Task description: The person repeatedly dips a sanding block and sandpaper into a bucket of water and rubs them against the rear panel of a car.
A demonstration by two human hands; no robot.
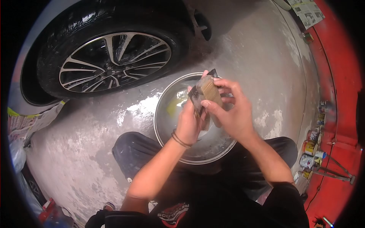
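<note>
Above a round metal basin (156,121), both hands hold a tan, wood-like sanding block (211,92) with a dark sheet that looks like sandpaper (196,99) around it. My left hand (188,123) is closed on the sheet and the block's left side; its fingers are partly hidden behind them. My right hand (236,112) grips the block from the right, thumb on its near face and fingers at the far edge. Cloudy liquid lies in the basin, with a yellow patch (174,108) showing at the left.
A car wheel (114,68) stands at the upper left, close to the basin. Newspaper (34,117) hangs by the car body. Several paint cans (308,147) and a metal stand (334,173) line the red wall at the right. The concrete floor (87,140) is wet in places.
</note>
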